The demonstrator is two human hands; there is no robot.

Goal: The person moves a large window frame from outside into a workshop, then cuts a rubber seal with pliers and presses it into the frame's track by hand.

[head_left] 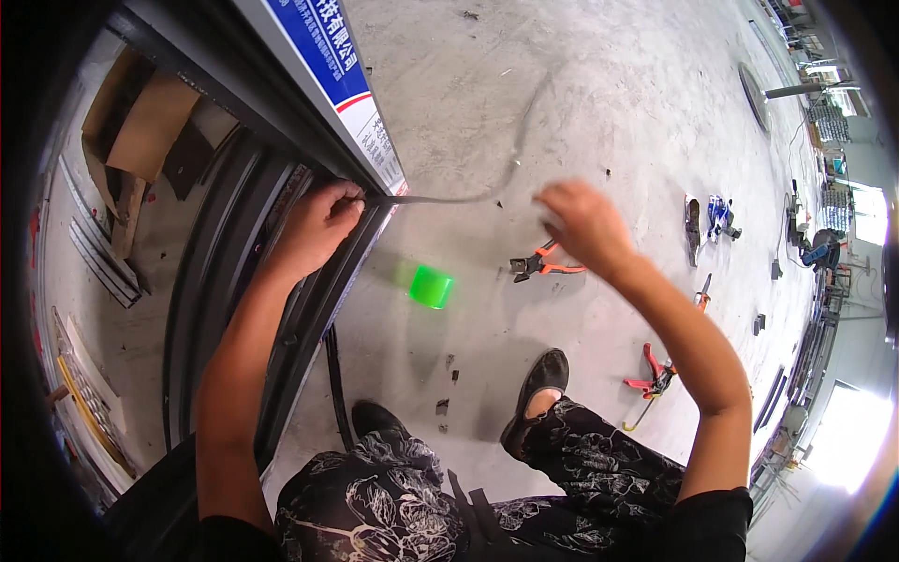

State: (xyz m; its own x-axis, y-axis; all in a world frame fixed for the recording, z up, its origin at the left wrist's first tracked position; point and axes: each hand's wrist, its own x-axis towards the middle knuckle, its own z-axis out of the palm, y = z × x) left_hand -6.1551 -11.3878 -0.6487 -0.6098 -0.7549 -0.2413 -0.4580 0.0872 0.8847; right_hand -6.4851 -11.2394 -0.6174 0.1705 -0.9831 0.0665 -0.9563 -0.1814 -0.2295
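Note:
My left hand [323, 228] is at the dark metal frame [281, 122], its thumb and fingers pinched together at the end of a thin dark flexible strip [449, 199]. From the frame's edge the strip runs right, then curves away over the concrete floor. My right hand [585, 225] is raised over the floor, blurred by motion, with its fingers curled. Whether anything is between them does not show. Just below it lie pliers [534, 262] with orange handles, partly hidden by the hand. A bright green roll-like piece [432, 287] is between my hands.
A red-handled tool [653, 379] lies near my right forearm, and small blue and white items [719, 217] lie farther right. Brown cardboard [154, 126] and metal strips [103, 262] are beyond the frame on the left. My shoes [541, 384] are below my hands.

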